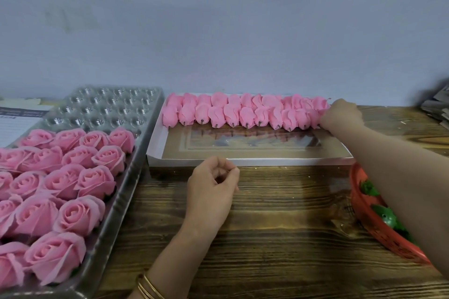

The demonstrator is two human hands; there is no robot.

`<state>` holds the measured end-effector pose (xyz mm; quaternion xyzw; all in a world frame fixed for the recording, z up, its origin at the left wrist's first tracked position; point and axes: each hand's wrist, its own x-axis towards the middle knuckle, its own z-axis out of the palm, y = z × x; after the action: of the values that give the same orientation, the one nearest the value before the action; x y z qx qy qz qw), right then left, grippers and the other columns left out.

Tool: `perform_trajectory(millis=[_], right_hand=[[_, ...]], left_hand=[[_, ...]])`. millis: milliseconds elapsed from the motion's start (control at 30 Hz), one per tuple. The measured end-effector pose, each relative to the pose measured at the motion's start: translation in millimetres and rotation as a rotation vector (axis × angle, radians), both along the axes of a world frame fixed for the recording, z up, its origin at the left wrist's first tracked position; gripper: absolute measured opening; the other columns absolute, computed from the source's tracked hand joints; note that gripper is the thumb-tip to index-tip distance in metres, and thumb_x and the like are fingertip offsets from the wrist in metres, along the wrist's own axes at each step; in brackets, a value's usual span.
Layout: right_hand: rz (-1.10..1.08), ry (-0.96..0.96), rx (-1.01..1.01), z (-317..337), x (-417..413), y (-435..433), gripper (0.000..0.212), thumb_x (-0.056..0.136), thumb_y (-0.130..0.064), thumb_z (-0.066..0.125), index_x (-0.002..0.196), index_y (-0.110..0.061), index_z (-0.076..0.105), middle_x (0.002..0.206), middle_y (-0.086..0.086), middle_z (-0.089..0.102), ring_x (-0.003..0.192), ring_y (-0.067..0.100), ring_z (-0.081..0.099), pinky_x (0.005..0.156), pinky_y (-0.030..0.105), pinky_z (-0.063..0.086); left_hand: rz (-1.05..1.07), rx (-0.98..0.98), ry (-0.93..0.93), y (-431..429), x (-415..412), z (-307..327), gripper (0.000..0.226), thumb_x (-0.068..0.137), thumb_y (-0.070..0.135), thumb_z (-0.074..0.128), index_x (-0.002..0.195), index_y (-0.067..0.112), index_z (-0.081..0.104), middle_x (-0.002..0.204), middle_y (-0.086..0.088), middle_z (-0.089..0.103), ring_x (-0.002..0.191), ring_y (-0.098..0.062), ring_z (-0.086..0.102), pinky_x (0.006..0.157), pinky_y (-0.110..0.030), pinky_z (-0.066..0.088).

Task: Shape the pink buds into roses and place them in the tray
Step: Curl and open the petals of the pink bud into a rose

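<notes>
Buds [245, 111] line the box [252, 161] for easy reach: right hand [340, 114] pinches the end one, left hand [213, 184] waits loosely curled, holding nothing.

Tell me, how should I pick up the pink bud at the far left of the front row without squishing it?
Pinch the soft pink bud low down, near its dark pointed base, with your fingers coming from its open left side. The shallow white cardboard box is bare in front of it, and its petals look thin, so squeeze gently.
</notes>
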<state>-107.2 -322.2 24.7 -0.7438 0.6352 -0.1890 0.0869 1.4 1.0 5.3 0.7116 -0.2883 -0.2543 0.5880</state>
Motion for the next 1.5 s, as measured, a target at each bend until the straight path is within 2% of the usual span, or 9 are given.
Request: perform_trajectory(millis=[100,233,333,600,733,933,1100,1500], right_hand=[[-0.033,-0.028,0.044,0,2,-1,0.035,0.085,-0.025,0.066,0.106,0.001,0.057,0.116,0.027,0.060,0.108,0.044,0.059,0.077,0.036,0.043],[-0.062,-0.097,0.062,0,1,-1,0.022,0.081,-0.015,0.067,0.091,-0.006,0.049,0.116,0.025,0.060,0.107,0.042,0.059,0.075,0.035,0.041],[-0.086,-0.127,0.066,-1,1,-3,0.019,0.082,-0.012,0.065,0.090,-0.007,0.048,0.117,0.025,0.059,0.107,0.041,0.059,0.074,0.034,0.041],[-0.101,-0.160,0.055,-7,5,-5,0.016,0.085,-0.013,0.063,0.097,-0.006,0.054,0.117,0.026,0.060,0.108,0.041,0.059,0.076,0.035,0.042],[-0.094,-0.140,0.035,-7,2,-4,0.017,0.087,-0.015,0.061,0.091,-0.008,0.047,0.116,0.026,0.059,0.107,0.042,0.059,0.077,0.037,0.043],[-0.086,-0.141,-0.017,-7,0,-3,0.021,0.087,-0.021,0.063,0.092,-0.008,0.048,0.115,0.026,0.059,0.107,0.043,0.059,0.075,0.035,0.040],[-0.067,-0.176,-0.051,-8,-4,-4,0.022,0.092,-0.025,0.059,0.089,-0.006,0.048,0.112,0.027,0.059,0.105,0.046,0.058,0.074,0.037,0.041],[-0.025,-0.190,-0.063,-2,-16,-2,0.034,0.093,-0.034,0.054,0.093,0.000,0.060,0.099,0.024,0.063,0.096,0.043,0.060,0.073,0.035,0.042]], left_hand=[[0.001,0.004,-0.007,0,0,0,0.010,0.091,0.014,0.065,0.086,0.023,0.065,0.065,0.008,0.066,0.058,0.001,0.059,0.067,-0.024,0.046],[0.000,-0.001,-0.003,0,0,-1,0.010,0.091,0.014,0.066,0.087,0.023,0.065,0.066,0.006,0.066,0.058,0.000,0.059,0.065,-0.022,0.046],[0.003,0.001,-0.002,-1,0,-1,0.009,0.090,0.015,0.066,0.087,0.024,0.065,0.066,0.006,0.066,0.059,0.000,0.059,0.065,-0.022,0.046],[-0.006,-0.007,-0.001,0,1,0,0.010,0.091,0.013,0.065,0.087,0.022,0.065,0.067,0.004,0.065,0.059,0.000,0.059,0.063,-0.021,0.045],[-0.011,0.002,-0.006,0,2,-1,0.010,0.091,0.014,0.065,0.088,0.023,0.065,0.069,0.004,0.066,0.060,0.000,0.060,0.063,-0.020,0.045],[-0.013,0.006,-0.013,-1,1,-2,0.011,0.090,0.014,0.065,0.087,0.024,0.065,0.068,0.006,0.066,0.061,0.000,0.061,0.060,-0.015,0.045],[-0.010,-0.011,-0.032,0,1,-3,0.011,0.091,0.014,0.065,0.085,0.023,0.065,0.065,0.008,0.065,0.059,-0.001,0.060,0.059,-0.018,0.045],[0.003,0.000,-0.046,-1,1,-3,0.011,0.090,0.014,0.066,0.085,0.024,0.064,0.065,0.009,0.066,0.059,0.000,0.060,0.062,-0.020,0.047]])
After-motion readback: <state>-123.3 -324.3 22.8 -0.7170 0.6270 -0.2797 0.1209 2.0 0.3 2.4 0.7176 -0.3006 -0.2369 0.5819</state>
